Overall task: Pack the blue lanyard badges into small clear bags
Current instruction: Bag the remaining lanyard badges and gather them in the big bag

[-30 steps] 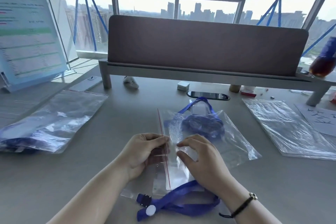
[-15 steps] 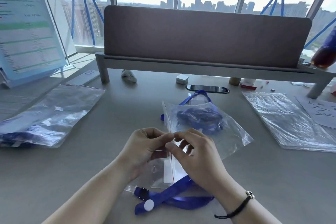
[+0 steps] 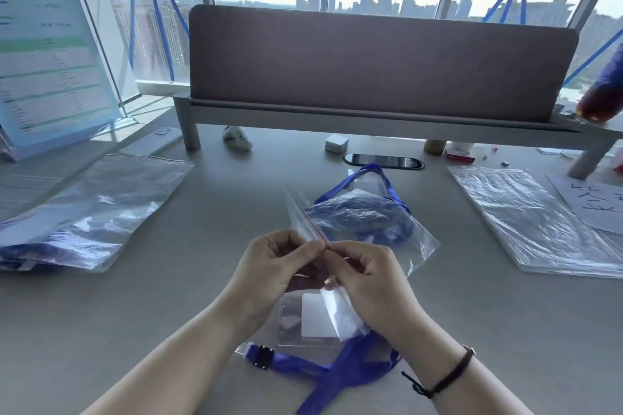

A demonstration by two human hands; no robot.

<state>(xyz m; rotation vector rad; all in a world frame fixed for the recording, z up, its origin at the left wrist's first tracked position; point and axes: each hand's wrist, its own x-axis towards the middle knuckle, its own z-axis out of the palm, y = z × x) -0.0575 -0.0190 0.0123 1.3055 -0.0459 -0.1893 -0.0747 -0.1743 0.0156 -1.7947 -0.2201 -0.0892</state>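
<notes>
- A pale grey tabletop [image 3: 175, 296] runs up to a brown divider screen [image 3: 381, 61], with tall windows and a hazy city skyline behind the screen.
- Two hands meet in front of the screen, lifted above the tabletop: the left hand [image 3: 273, 269] and right hand [image 3: 367, 283] each pinch the red-lined zip edge of one small clear bag [image 3: 303, 216], which slants upward from the fingertips.
- One blue lanyard badge [image 3: 323, 371] lies flat under the hands on the near side, its clear card holder [image 3: 306, 317] beside the strap.
- One filled bag of blue lanyards [image 3: 364, 216] rests between the hands and the screen.
- One larger clear bag [image 3: 91, 212] holding blue straps lies far left of the screen's foot.
- One stack of empty clear bags [image 3: 536, 222] lies to the right, touching a sheet of paper [image 3: 596, 202].
- One black wristband [image 3: 448, 377] circles the right wrist.
- One printed board [image 3: 47, 44] leans at the left of the screen.
</notes>
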